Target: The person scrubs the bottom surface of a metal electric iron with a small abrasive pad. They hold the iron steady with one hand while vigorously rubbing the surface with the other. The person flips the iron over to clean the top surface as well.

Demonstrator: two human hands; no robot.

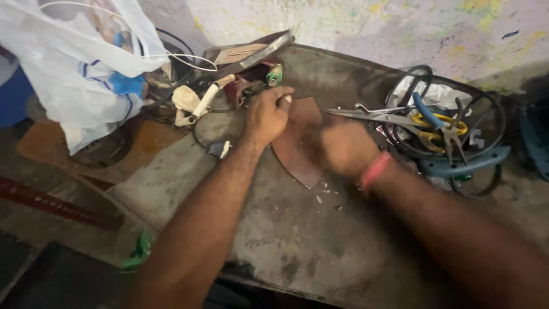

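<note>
Our left hand (267, 114) presses down on a flat brown leather piece (297, 146), fingers curled closed over its upper edge near the back of the worktop (297, 246). Our right hand (346, 147) sits on the piece's right side; it is blurred, so we cannot tell whether its fingers are closed or gripping anything.

The piece lies flat in the middle of the worktop, toward the back edge, and its lower end narrows to a point. We judge it thin, light and somewhat stiff yet bendable, with a smooth face that could slide on the gritty top. It is not fragile. The straight upper edge and the right side, where our hands already rest, look like the best places to hold it; the pointed lower tip would likely flex.

Room is tight at the back: scissors (377, 116) lie just right of our right hand, with yellow-handled pliers (443, 129) and coiled black cable (492, 123) beyond them. At the back left corner sit a cream-handled tool (200, 103) and a white plastic bag (80, 68). The front half of the worktop, toward us, offers open space.
</note>
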